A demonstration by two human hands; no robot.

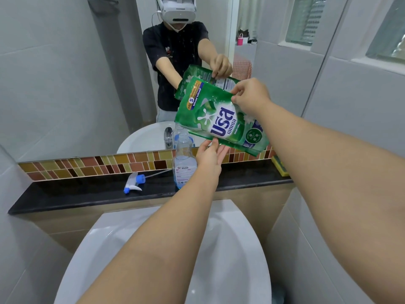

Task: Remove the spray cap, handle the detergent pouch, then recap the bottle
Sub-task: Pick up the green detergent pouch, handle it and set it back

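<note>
A green detergent pouch is held tilted in the air over the clear spray bottle, which stands uncapped on the black ledge with blue liquid in its lower part. My right hand pinches the pouch's upper right edge. My left hand supports the pouch's lower edge from below, just right of the bottle's neck. The blue and white spray cap lies on its side on the ledge, left of the bottle, its thin tube pointing toward the bottle.
The black ledge runs under a mosaic tile strip and a wall mirror that reflects a person and the pouch. A yellow-green sponge sits at the ledge's right end. A white basin lies below my arms.
</note>
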